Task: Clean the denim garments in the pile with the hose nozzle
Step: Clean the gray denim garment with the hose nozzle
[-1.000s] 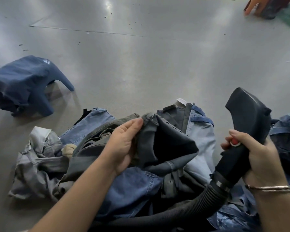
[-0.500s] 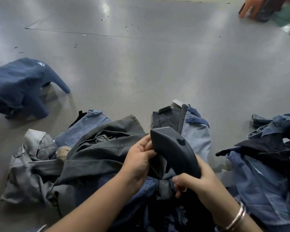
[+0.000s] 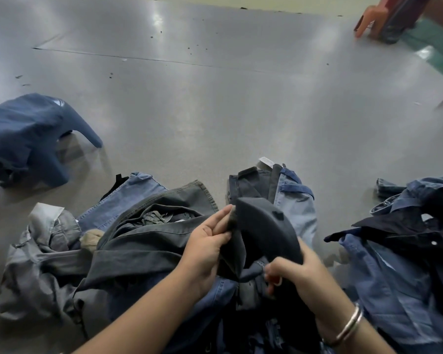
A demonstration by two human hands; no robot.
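The hose nozzle (image 3: 264,226) sits low in the centre of the view, over the denim pile (image 3: 143,251), with its long axis running from about 5 o'clock, where the right hand (image 3: 297,277) grips the handle, up to about 11 o'clock, where the broad dark head ends against a fold of dark grey denim (image 3: 230,249). The right hand's fingers (image 3: 273,270) are curled round the handle (a small red spot shows just under them, partly hidden). The left hand (image 3: 207,244) comes in from 7 o'clock and pinches that dark grey fold beside the nozzle head, thumb and fingers closed on the cloth. A silver bangle (image 3: 348,325) circles the right wrist at 5 o'clock. The pile spreads from 8 o'clock to the centre: pale grey pieces at the left edge, light blue jeans (image 3: 294,200) at 12 o'clock of the nozzle, with a white label (image 3: 266,161) at their far end. A second heap of blue denim (image 3: 407,238) lies at 3 o'clock, apart from the main pile. At 9 o'clock a blue stool (image 3: 33,134) stands on the grey floor (image 3: 228,98). At 1 o'clock, far off, an orange object and dark cloth are blurred.
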